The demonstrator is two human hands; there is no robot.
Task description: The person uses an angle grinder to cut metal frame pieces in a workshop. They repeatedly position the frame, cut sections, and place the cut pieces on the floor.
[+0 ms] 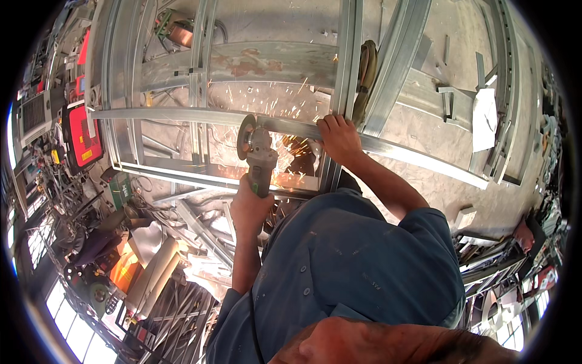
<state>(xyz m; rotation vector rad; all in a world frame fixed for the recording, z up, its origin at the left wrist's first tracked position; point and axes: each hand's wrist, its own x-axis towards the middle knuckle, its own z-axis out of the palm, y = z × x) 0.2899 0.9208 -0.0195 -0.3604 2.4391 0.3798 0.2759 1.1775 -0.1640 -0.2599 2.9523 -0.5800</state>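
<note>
My left hand is wrapped round the body of an angle grinder. The grinder's disc stands upright against the near side of a long metal bar. Orange sparks fly beyond and below the tool. To the right of the grinder, my right hand grips the same bar with its fingers curled over the top, close to where an upright-running metal profile meets it. The bar lies crosswise over a frame of metal profiles. A dark cord runs along my left sleeve.
A red-and-black machine stands at the left. A copper-coloured coil lies beyond the frame. Metal offcuts and long profiles pile up at lower left and lower right. A white sheet hangs over profiles at the right.
</note>
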